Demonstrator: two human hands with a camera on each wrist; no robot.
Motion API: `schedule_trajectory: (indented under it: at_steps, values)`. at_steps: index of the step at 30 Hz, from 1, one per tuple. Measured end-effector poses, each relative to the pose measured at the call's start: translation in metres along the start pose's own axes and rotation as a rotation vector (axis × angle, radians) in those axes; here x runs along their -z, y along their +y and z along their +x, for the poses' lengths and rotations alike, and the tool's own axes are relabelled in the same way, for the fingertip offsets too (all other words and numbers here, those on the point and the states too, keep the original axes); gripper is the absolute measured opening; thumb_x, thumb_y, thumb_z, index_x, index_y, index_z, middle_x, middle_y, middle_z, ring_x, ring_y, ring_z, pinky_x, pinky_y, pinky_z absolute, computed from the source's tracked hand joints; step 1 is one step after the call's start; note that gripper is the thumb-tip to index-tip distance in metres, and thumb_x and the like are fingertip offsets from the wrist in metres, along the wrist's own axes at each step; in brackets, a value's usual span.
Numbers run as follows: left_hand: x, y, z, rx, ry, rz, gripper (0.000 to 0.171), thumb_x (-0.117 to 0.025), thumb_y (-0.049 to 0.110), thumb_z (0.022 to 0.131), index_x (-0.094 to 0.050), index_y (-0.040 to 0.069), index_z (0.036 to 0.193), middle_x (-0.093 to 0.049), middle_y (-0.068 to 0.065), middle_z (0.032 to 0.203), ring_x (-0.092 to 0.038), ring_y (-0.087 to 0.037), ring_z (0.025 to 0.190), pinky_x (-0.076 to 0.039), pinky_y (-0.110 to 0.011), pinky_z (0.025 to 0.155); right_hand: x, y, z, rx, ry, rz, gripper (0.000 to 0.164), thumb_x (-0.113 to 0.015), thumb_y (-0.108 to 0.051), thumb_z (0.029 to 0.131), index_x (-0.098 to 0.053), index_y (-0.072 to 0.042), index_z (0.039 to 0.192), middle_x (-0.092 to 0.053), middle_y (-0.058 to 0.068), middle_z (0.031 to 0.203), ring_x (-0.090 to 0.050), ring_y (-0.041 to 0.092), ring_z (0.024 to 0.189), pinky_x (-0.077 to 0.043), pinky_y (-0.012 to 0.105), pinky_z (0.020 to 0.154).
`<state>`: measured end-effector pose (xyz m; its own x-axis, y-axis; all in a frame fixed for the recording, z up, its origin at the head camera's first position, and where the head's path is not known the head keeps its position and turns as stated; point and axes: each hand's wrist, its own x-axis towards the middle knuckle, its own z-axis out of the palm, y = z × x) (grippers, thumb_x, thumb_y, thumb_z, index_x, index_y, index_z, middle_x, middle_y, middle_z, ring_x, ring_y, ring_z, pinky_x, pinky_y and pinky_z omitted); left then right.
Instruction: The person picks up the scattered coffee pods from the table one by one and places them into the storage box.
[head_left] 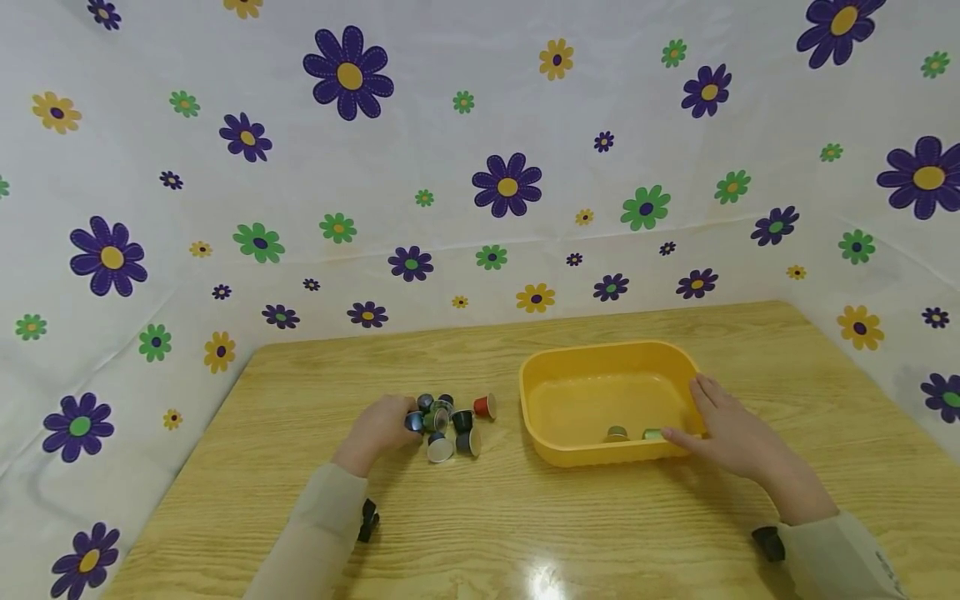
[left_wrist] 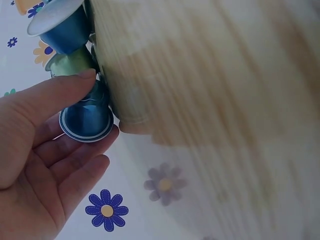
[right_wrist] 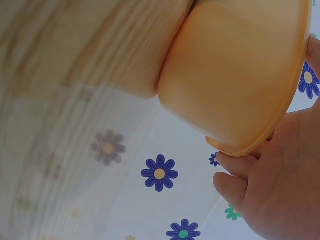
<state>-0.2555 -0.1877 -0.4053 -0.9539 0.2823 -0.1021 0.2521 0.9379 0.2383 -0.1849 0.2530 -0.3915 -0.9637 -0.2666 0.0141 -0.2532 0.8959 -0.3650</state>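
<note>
Beside a cluster of coffee capsules, my left hand (head_left: 384, 429) pinches a blue coffee capsule (left_wrist: 87, 119) between thumb and fingers. Touching it in the left wrist view are a green capsule (left_wrist: 72, 62) and another blue capsule with a pale lid (left_wrist: 65, 25). A red capsule (head_left: 485, 407) lies at the cluster's right edge. My right hand (head_left: 738, 433) holds the near right corner of a yellow plastic basin (head_left: 581, 457), thumb over the front rim and fingers along the right rim. Inside the basin lie an olive capsule (head_left: 617, 433) and a light green capsule (head_left: 652, 434).
The wooden table (head_left: 480, 525) carries the capsules on the left and the basin on the right. A white flower-print cloth (head_left: 420, 167) stands behind the table and along its sides. Black straps (head_left: 368, 521) show at both wrists.
</note>
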Motion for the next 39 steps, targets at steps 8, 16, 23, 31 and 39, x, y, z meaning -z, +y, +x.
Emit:
schedule_trajectory:
  at_steps: [8, 16, 23, 31, 39]
  values:
    - [0.0, -0.005, -0.003, 0.013, 0.025, -0.024, 0.024, -0.072, 0.015, 0.072, -0.061, 0.003, 0.089, -0.059, -0.005, 0.082, -0.054, -0.018, 0.074, -0.047, -0.035, 0.067, 0.0, -0.001, 0.001, 0.008, 0.004, 0.0, 0.094, -0.049, -0.056, 0.082, -0.018, 0.018, 0.132, -0.013, 0.035, 0.137, -0.016, 0.048, 0.123, -0.018, 0.058, 0.097]
    - [0.007, 0.0, -0.01, 0.012, 0.082, -0.079, 0.025, -0.071, 0.014, 0.073, -0.061, 0.003, 0.092, -0.06, -0.007, 0.085, -0.054, -0.019, 0.074, -0.047, -0.035, 0.067, 0.0, 0.0, 0.001, 0.01, 0.004, 0.001, 0.094, -0.049, -0.056, 0.082, -0.017, 0.017, 0.132, -0.012, 0.035, 0.137, -0.015, 0.048, 0.123, -0.017, 0.057, 0.097]
    - [0.01, 0.006, -0.016, -0.02, 0.15, -0.125, 0.03, -0.071, 0.016, 0.075, -0.061, 0.001, 0.099, -0.061, -0.008, 0.092, -0.056, -0.018, 0.076, -0.048, -0.033, 0.067, -0.001, 0.001, 0.001, 0.005, 0.002, -0.004, 0.095, -0.048, -0.057, 0.082, -0.017, 0.017, 0.132, -0.012, 0.035, 0.137, -0.015, 0.048, 0.123, -0.017, 0.057, 0.097]
    - [0.011, 0.018, -0.022, -0.069, 0.335, -0.21, 0.035, -0.07, 0.018, 0.076, -0.06, -0.001, 0.103, -0.062, -0.012, 0.096, -0.059, -0.025, 0.083, -0.049, -0.038, 0.071, 0.0, 0.001, 0.0, 0.008, 0.005, 0.0, 0.094, -0.049, -0.056, 0.082, -0.017, 0.018, 0.132, -0.012, 0.035, 0.137, -0.015, 0.048, 0.123, -0.017, 0.058, 0.097]
    - [0.012, 0.034, -0.025, -0.107, 0.503, -0.329, 0.036, -0.072, 0.015, 0.074, -0.06, -0.002, 0.104, -0.061, -0.014, 0.099, -0.058, -0.026, 0.086, -0.05, -0.038, 0.071, -0.002, 0.002, 0.001, 0.004, -0.002, -0.007, 0.095, -0.048, -0.057, 0.082, -0.017, 0.018, 0.132, -0.012, 0.035, 0.137, -0.015, 0.048, 0.123, -0.017, 0.058, 0.097]
